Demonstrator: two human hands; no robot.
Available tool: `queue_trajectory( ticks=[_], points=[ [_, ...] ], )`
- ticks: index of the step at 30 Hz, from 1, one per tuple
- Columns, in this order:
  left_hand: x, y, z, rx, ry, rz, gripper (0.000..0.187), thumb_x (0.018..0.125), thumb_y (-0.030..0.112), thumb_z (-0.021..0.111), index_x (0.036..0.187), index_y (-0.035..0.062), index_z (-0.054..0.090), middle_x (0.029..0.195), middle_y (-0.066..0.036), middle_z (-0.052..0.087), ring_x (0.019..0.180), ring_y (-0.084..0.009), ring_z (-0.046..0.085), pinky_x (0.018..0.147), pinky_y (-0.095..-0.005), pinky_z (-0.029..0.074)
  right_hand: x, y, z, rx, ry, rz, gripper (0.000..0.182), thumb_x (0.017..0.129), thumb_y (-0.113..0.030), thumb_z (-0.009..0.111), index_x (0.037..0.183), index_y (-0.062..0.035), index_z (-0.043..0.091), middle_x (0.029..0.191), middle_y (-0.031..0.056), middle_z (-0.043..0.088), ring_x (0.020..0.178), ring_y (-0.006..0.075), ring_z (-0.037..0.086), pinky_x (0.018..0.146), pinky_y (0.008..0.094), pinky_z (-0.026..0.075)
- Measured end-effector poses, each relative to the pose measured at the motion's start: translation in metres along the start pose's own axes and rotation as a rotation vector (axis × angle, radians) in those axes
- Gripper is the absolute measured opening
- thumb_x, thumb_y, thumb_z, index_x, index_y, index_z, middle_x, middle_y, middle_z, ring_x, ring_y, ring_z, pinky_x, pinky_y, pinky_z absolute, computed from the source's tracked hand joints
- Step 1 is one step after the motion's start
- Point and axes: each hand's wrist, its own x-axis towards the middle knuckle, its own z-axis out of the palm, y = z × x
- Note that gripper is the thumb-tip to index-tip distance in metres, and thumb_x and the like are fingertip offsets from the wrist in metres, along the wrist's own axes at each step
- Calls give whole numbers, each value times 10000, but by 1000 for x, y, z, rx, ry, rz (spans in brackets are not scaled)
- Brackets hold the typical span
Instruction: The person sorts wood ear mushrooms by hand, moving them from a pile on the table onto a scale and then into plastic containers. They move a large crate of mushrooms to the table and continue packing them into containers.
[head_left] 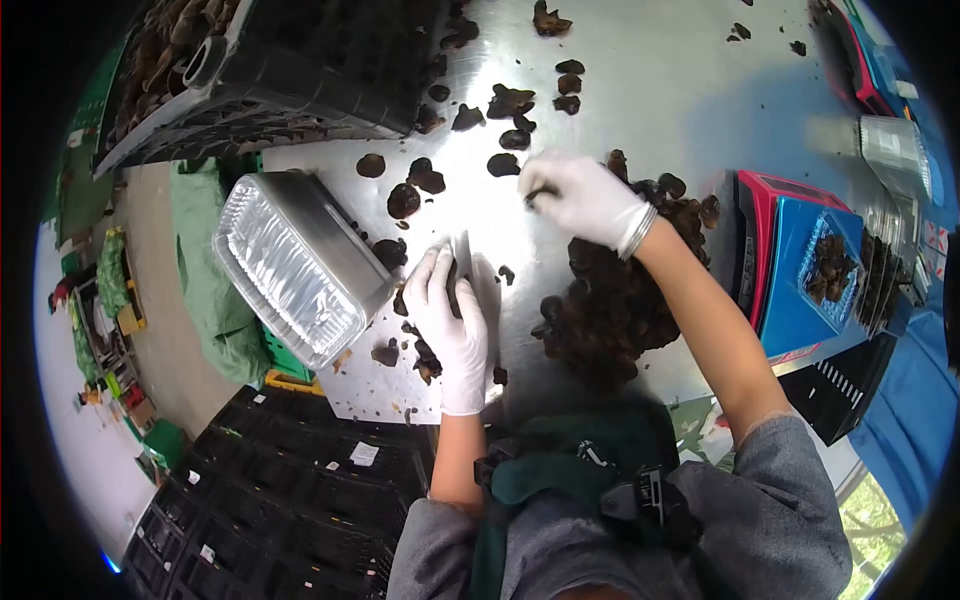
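Observation:
On the metal table point(520, 270), my left hand point(447, 320) in a white glove curls over a dark brown mushroom-like piece, beside more loose pieces. My right hand point(582, 203), also gloved, is raised over the table with its fingers pinched around a small dark piece point(541, 194). Below my right wrist lies a large heap of dark pieces point(610, 310), partly covered by my forearm. Stacked clear plastic trays point(300, 265) lean at the table's left edge. Scattered dark pieces point(511, 101) spread beyond my hands.
A black crate point(320, 70) full of brown pieces stands at the upper left. To the right, a red and blue scale point(805, 270) holds a filled tray point(830, 268). Clear containers point(893, 155) stand farther right. Black crates point(290, 490) fill the lower left.

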Motion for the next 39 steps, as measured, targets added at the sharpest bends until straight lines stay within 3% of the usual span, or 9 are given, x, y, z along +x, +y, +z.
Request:
queue_trajectory(
  ticks=[2, 6, 10, 17, 25, 31, 34, 36, 39],
  points=[
    [6, -2, 4, -14, -1, 3, 392, 853, -29, 579, 1241, 24, 605, 1233, -149, 574, 1178, -307, 516, 1042, -395, 391, 2, -15, 10, 144, 14, 55, 177, 768, 16, 597, 934, -44, 614, 870, 104, 616, 888, 264, 614, 814, 353, 499],
    [9, -1, 6, -38, 1, 32, 376, 854, -48, 568, 1223, 9, 605, 1216, -142, 594, 1159, -303, 539, 1030, -393, 410, 20, 0, 40, -46, 429, 45, 288, 770, 1, 572, 1054, -43, 586, 1010, 172, 574, 917, 353, 589, 845, 401, 501],
    [4, 5, 12, -72, 29, 3, 357, 850, -59, 558, 1199, -5, 612, 1213, -151, 609, 1145, -307, 554, 1030, -393, 413, 23, -14, 75, -225, 183, 108, 330, 812, -75, 626, 1139, -68, 579, 1117, 164, 541, 1044, 351, 559, 938, 425, 476],
    [19, -13, 17, -55, 82, -57, 344, 886, 6, 542, 1223, 8, 607, 1222, -146, 591, 1162, -308, 528, 1015, -405, 410, 35, -22, 64, -527, 186, 106, 243, 752, -236, 741, 933, -115, 632, 1054, 98, 589, 1035, 288, 571, 881, 395, 481],
    [98, -29, 34, 346, 50, -8, 259, 832, 185, 700, 1085, 130, 709, 1203, -105, 603, 1113, -323, 491, 961, -429, 407, 30, -19, 51, 897, 261, 142, 231, 791, -5, 672, 1012, -72, 678, 1281, 136, 552, 1189, 196, 529, 980, 285, 413],
    [86, -18, 29, 128, 243, -20, 124, 788, 129, 750, 911, 127, 736, 1118, -85, 637, 1057, -276, 513, 940, -386, 415, 18, -14, 24, 865, 284, 206, 233, 807, 6, 648, 1032, -50, 670, 1249, 140, 574, 1090, 189, 579, 929, 281, 469],
    [68, 1, 28, -484, 291, -257, 136, 803, 41, 716, 931, 86, 724, 1062, -81, 637, 1083, -203, 542, 933, -355, 426, 9, -4, 23, 1233, 255, 235, 238, 871, -78, 591, 1101, -30, 626, 1137, 102, 612, 969, 196, 626, 881, 324, 509],
    [57, 27, 25, -487, 128, -212, 194, 800, -8, 678, 974, 72, 711, 1136, -93, 609, 1132, -223, 533, 987, -364, 425, -7, -7, 25, 1753, -44, 343, 256, 909, -137, 566, 1141, -35, 600, 1112, 90, 610, 987, 195, 621, 871, 349, 520],
    [46, 41, 35, -499, -114, -71, 252, 793, 19, 673, 1041, 63, 689, 1258, -117, 561, 1230, -250, 500, 1080, -383, 368, -29, -15, 20, 1622, -101, 512, 358, 984, -279, 531, 1262, -53, 531, 1191, 75, 584, 1095, 196, 604, 908, 359, 515]
  ],
)
